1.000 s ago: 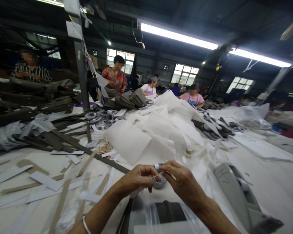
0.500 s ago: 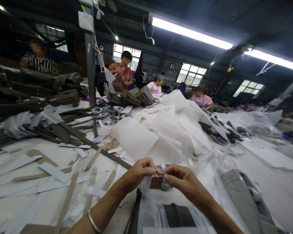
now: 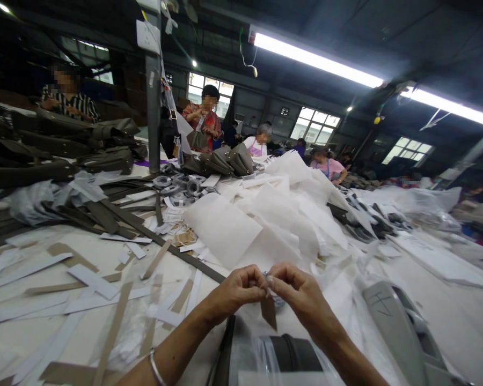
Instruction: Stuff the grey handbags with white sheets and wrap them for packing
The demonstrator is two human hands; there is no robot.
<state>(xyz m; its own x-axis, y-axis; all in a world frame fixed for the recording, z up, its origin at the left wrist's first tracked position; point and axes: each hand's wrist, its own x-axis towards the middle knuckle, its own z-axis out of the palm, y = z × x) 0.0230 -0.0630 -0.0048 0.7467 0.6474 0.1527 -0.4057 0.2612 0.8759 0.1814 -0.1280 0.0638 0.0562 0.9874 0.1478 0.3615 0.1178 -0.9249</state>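
Observation:
A small brown hang tag (image 3: 269, 312) dangles tilted under my fingertips. My left hand (image 3: 246, 287) is closed in a pinch on the tag's string, fingertips against those of my right hand (image 3: 292, 285), which pinches at the same spot. The string itself is mostly hidden by the fingers. Directly behind them, partly covered, is a grey rolled bundle (image 3: 279, 300). Below my wrists a dark olive piece (image 3: 295, 354) lies under clear plastic, which looks like a wrapped bag.
White paper sheets (image 3: 229, 228) are heaped ahead. Card strips (image 3: 90, 281) and dark straps (image 3: 153, 236) cover the left side. To the right stands a grey plastic holder (image 3: 394, 321). A metal post (image 3: 153, 107) rises at the far left; several co-workers stand beyond the table.
My hands have drawn together, closing the gap where the string was stretched. The brown tag has swung from facing me squarely to a tilted angle.

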